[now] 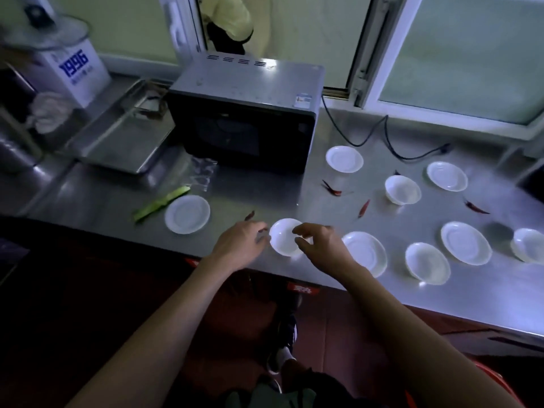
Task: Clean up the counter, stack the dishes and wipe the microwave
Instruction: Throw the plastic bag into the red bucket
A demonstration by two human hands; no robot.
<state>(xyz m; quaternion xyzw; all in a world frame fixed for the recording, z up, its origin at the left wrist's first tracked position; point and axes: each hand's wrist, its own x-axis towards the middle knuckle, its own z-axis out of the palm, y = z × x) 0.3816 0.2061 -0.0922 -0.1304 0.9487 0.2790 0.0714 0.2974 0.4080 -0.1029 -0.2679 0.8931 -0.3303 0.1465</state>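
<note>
A small white bowl [283, 237] sits near the front edge of the steel counter [265, 198]. My left hand [240, 244] rests at its left rim with relaxed fingers. My right hand [322, 245] curls forefinger and thumb around its right rim. Several more white plates and bowls lie scattered: a plate [187, 214] to the left, a plate [366, 254] just to the right, a bowl [402, 189] further back. The dark microwave [244, 113] stands behind with its door shut. Red chillies [332, 188] and a green vegetable strip [160, 203] litter the counter.
A steel tray [117, 134] lies left of the microwave, clear plastic wrap [203, 175] in front of it. A black power cord [382, 136] trails to the right. A white cloth [50, 110] and a white box [73, 72] sit at the far left. A person [226, 19] stands beyond the window.
</note>
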